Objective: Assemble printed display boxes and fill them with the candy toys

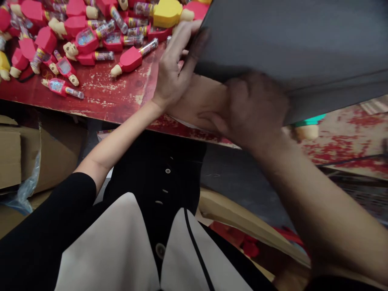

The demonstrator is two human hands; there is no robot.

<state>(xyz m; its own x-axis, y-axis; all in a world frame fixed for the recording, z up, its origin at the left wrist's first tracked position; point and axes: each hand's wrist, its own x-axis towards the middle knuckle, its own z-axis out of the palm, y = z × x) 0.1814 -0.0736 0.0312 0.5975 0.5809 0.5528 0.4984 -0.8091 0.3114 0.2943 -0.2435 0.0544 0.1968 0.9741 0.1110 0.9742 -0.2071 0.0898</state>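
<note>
A big gray sheet (291, 48) hangs over the right side of the red desk (118, 95) and blocks the way there. Red toy candy tubes (100, 40) crowd the far part. A bare strip of desk lies open below them, just beside the left hand (172, 68).

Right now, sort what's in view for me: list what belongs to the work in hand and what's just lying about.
In hand: dark grey sheet, left hand touching its edge, right hand, blurred, beneath it.
Lying about: red toys with clear tubes, worn red table, cardboard box.
</note>
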